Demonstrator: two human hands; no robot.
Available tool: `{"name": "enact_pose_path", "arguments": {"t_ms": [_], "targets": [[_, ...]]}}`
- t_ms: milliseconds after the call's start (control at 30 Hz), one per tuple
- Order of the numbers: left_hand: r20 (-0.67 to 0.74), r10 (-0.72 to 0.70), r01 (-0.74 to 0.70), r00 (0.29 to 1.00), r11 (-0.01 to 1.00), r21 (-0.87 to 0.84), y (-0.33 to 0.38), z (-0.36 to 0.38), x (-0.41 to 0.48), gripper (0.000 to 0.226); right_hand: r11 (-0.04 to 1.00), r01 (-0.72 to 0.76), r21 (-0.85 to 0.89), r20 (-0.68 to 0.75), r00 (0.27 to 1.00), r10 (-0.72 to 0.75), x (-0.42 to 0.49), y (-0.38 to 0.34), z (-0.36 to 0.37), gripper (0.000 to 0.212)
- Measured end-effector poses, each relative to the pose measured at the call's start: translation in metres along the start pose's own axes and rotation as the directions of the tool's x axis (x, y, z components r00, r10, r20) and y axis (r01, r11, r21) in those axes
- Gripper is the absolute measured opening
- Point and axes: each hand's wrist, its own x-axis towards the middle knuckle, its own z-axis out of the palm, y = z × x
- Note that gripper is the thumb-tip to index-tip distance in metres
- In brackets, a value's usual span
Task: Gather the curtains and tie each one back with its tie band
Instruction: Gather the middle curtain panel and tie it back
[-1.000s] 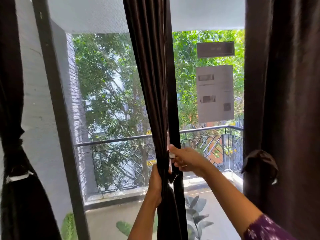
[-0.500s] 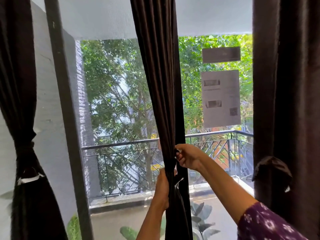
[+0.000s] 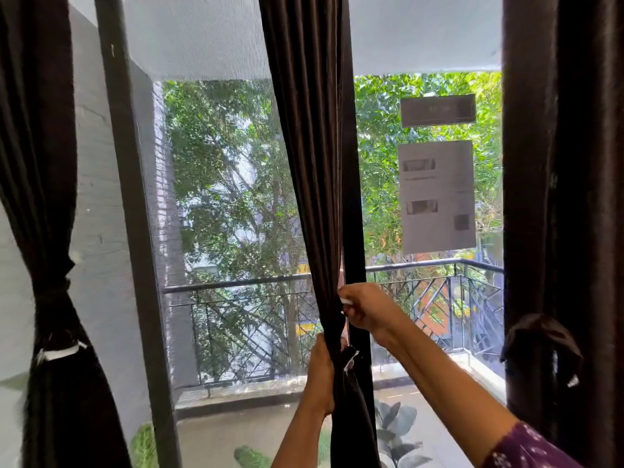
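Curtains, three, dark brown; status at this entry.

Item 1, middle curtain (image 3: 304, 163): gathered into a narrow bundle in front of the window post (image 3: 354, 197).
- Left hand (image 3: 320, 376) is wrapped round the bundle from the left side, fingers curled behind the cloth.
- Right hand (image 3: 368, 310), just above it, has its fingers curled and pinches a small white tab (image 3: 345, 301), judged to be one end of the tie band (image 3: 351, 358).
- A loose dark end with a white edge hangs just beside the left hand.
- The band is the colour of the cloth, so its full run cannot be traced. Not yet fastened.

Item 2, left curtain (image 3: 37, 163): cinched at the waist, already tied.

Item 3, right curtain (image 3: 574, 163): a band loops round it; looks tied.

Risks, judged:
- Left hand slackens while the ends are joined: the folds spread and the band closes on only part of the bundle.
- Tab slips from the pinch: the band drops behind the cloth, where dark on dark makes it hard to find.
- Band is drawn round the post as well as the cloth: the curtain is pinned askew.
- Ends are joined loosely: the heavy cloth slides down through the loop and the tie sags.
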Motion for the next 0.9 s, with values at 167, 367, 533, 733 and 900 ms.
{"name": "enact_pose_path", "arguments": {"t_ms": [167,367,533,733,900], "targets": [[-0.021,-0.048,0.047,0.999,0.996,-0.079,0.000,0.007,0.001,0.037,0.989,-0.125,0.083,0.009,0.992,0.125,0.007,0.002,-0.005,0.031],[-0.019,-0.009,0.010,1.000,0.997,0.082,0.007,0.014,-0.005,0.035,0.977,-0.174,0.121,0.020,0.985,0.173,0.009,0.002,-0.008,0.028],[0.003,-0.068,0.067,0.998,0.981,0.185,0.011,0.007,-0.007,0.037,0.980,-0.141,0.143,0.005,0.990,0.142,0.002,0.004,-0.004,0.029],[0.002,-0.064,0.063,0.998,0.979,0.195,0.012,-0.005,-0.017,0.035,0.982,-0.093,0.163,-0.014,0.995,0.096,-0.013,0.007,0.002,0.029],[0.081,-0.104,0.087,0.991,0.977,0.194,0.033,-0.007,-0.026,0.041,0.996,-0.084,-0.018,-0.024,0.996,0.083,-0.034,-0.004,0.004,0.039]]}}
